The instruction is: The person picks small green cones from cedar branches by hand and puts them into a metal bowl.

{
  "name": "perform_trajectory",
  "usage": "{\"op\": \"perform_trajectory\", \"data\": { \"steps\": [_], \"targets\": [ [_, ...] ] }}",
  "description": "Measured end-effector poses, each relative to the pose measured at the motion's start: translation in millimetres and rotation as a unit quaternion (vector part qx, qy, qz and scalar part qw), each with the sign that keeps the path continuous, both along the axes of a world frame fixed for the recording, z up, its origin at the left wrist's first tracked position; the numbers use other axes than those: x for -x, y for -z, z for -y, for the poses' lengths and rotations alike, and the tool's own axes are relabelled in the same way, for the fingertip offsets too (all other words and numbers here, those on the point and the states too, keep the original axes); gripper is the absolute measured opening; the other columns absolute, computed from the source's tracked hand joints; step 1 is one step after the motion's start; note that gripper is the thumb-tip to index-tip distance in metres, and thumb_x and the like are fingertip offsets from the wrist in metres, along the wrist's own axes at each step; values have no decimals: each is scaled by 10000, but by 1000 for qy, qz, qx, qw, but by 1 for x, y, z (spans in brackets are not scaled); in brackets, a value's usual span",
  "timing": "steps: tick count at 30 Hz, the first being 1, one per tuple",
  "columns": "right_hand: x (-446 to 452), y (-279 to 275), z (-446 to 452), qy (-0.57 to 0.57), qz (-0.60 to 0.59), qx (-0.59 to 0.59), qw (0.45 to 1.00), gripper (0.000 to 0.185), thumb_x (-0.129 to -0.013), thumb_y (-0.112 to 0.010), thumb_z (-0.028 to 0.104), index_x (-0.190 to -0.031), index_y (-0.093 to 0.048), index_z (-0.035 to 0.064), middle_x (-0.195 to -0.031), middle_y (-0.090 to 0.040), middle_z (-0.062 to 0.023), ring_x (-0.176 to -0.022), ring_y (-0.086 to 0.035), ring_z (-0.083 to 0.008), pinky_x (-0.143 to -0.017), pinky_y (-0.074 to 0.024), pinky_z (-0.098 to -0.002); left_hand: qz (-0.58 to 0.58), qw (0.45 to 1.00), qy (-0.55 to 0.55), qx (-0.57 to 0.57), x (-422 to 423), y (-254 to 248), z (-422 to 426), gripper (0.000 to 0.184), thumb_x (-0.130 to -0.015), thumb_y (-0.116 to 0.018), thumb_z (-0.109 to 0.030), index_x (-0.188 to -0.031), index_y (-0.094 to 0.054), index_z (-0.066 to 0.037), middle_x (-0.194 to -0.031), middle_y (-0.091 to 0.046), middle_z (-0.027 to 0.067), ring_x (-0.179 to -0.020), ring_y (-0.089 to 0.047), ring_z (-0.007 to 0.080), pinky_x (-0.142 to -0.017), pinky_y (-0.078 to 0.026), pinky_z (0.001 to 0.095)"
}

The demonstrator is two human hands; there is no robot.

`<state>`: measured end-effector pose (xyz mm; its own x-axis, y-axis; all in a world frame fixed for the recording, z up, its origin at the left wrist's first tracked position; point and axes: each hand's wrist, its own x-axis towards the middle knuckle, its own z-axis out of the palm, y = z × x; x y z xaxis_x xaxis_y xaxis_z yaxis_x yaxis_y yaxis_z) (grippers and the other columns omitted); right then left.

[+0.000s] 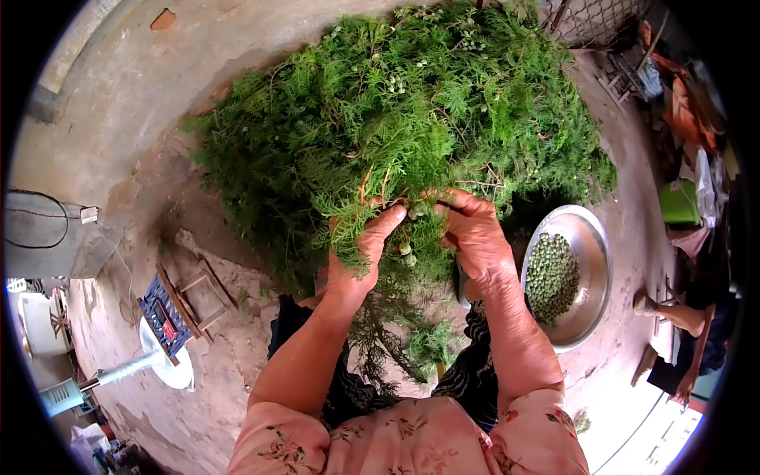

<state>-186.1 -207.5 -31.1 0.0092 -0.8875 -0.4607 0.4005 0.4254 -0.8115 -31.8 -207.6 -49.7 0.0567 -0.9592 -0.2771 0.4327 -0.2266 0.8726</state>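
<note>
Seen from above, the left hand's (369, 248) fingers pinch a leafy sprig (418, 158) in front of the near edge of a large green heap (293, 119), apparently steadying it; the right hand's (481, 241) fingers curl beside its pale cones (406, 248), their grip unclear. A metal basin (591, 277) of small green pieces (552, 277) sits near right, seemingly for easy reach.

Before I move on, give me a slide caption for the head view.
Left hand and right hand hold a leafy sprig by a green pile, a basin of green cones at right.
</note>
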Motion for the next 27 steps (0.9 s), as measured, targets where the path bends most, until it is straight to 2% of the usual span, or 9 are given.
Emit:
{"op": "perform_trajectory", "data": {
  "steps": [2,5,6,9,16,23,25,26,27],
  "targets": [
    [-5,0,0,-53,-56,42,996,298,-779,-513,-108,-1014,-609,48,-786,-608,-28,-508,-462,-27,-395,-379,-167,-8,1000,6,-3,0,7,-1,285,-732,-704,-75,-989,-600,-8,-946,-619,62,-842,-580,150,-754,-466,314],
    [-5,7,-1,-77,2,55,996,277,-789,-547,-82,-1030,-602,43,-805,-609,-18,-522,-465,-26,-398,-380,-162,-18,999,33,-16,-3,6,2,268,-730,-697,-62,-977,-606,-12,-943,-619,59,-846,-580,149,-753,-463,310],
    [-4,8,-2,-85,58,84,991,221,-803,-568,-44,-1005,-604,37,-802,-604,-14,-530,-459,-29,-398,-370,-164,-19,998,54,-28,-4,4,3,267,-727,-693,-53,-977,-607,-15,-946,-617,59,-846,-579,149,-757,-460,304],
    [-7,4,-1,-55,3,38,998,173,-815,-579,-5,-983,-601,31,-796,-601,-8,-523,-432,-26,-399,-353,-168,-26,997,61,-30,-1,0,1,268,-724,-683,-52,-981,-612,-28,-956,-617,54,-846,-575,145,-761,-454,291],
    [-6,11,-2,-82,56,87,991,92,-813,-606,54,-903,-621,40,-730,-577,15,-551,-452,-26,-416,-355,-173,-60,988,98,-101,-4,-1,2,307,-714,-696,-80,-1005,-607,-46,-957,-615,33,-863,-571,141,-779,-453,296],
    [-11,7,-4,-49,-168,202,964,191,-812,-503,-46,-908,-628,63,-761,-604,20,-601,-482,-18,-494,-391,-184,-87,985,63,-136,0,13,4,283,-724,-680,-63,-991,-596,-26,-916,-617,54,-818,-589,148,-746,-481,276],
    [-11,-6,-4,-62,-66,61,994,142,-818,-516,-35,-901,-606,39,-742,-597,-6,-608,-511,-58,-510,-399,-210,-173,964,95,-178,-3,-5,3,283,-746,-667,-94,-1002,-579,-11,-873,-621,48,-752,-591,135,-706,-486,269],
    [-7,1,-3,-62,-66,61,994,142,-818,-516,-35,-901,-606,39,-742,-597,-6,-608,-511,-58,-510,-399,-210,-163,968,128,-143,-3,-9,2,256,-766,-655,-139,-974,-589,-6,-826,-617,40,-710,-579,118,-668,-475,265],
    [-1,13,-1,-79,61,56,993,133,-821,-518,-31,-921,-583,27,-731,-589,-25,-610,-521,-81,-510,-399,-217,-163,968,128,-143,-4,-11,-1,256,-766,-655,-139,-974,-589,-6,-826,-617,40,-710,-579,118,-668,-475,265]
  ]
}}
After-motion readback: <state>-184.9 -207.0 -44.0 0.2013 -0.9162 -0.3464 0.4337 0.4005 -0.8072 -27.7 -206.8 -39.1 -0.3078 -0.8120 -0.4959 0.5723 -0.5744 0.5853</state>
